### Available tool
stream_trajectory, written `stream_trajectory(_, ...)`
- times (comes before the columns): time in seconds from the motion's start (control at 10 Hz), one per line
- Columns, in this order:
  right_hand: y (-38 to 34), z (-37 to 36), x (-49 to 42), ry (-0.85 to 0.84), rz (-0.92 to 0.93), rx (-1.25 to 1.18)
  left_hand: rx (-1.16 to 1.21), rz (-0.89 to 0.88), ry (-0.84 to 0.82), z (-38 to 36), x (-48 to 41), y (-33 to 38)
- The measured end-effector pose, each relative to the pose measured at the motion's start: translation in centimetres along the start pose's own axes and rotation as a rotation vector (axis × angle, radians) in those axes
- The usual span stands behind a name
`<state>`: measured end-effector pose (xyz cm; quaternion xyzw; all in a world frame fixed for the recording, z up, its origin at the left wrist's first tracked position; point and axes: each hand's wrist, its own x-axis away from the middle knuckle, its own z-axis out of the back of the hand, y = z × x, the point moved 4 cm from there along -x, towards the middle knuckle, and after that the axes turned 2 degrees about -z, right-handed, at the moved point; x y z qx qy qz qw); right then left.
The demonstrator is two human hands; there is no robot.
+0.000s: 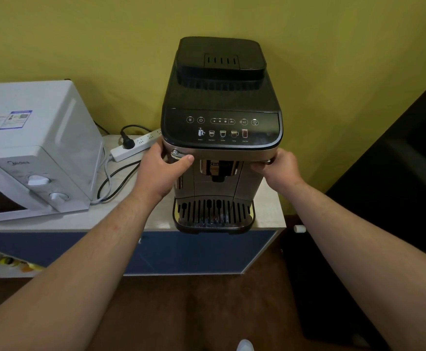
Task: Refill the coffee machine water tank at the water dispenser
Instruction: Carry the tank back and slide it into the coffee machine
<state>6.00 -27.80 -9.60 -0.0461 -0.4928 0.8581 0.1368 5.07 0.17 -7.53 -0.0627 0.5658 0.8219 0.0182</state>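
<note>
Here, left hand (pixel 161 171) and right hand (pixel 280 166), grip curled on coffee machine (pixel 220 97) corners, at counter (pixel 269 207) edge.

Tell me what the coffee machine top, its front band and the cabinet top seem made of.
The coffee machine top looks like matte black plastic, with moulded vents. The front band has a dull silver sheen: metal or metallic-coated plastic. The cabinet top is probably pale laminate, faint wood grain.

A yellow-green wall (pixel 80 34) is backing a pale countertop (pixel 269 211).
The countertop is sitting on a blue-fronted cabinet (pixel 194 252); a white microwave (pixel 29 148) is standing at its left, dark brown floor (pixel 181 312) is spreading nearer, and a black panel (pixel 396 186) is standing at right.
</note>
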Motion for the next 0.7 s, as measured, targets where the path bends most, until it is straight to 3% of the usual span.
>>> stream_trajectory(0.5, 0.1, 0.0, -0.3, 0.009, -0.007, -0.082, -0.022, 0.017, 0.008, -0.1, 0.0, 0.0)
stream_trajectory(0.6, 0.4, -0.5, -0.3, -0.024, -0.005, -0.016, -0.008, 0.01, 0.007, -0.1, 0.1, 0.1)
stream_trajectory(0.7, -0.9, 1.1, -0.3, -0.183, -0.093, 0.223, -0.011, 0.003, 0.004, 0.0, 0.1, 0.3)
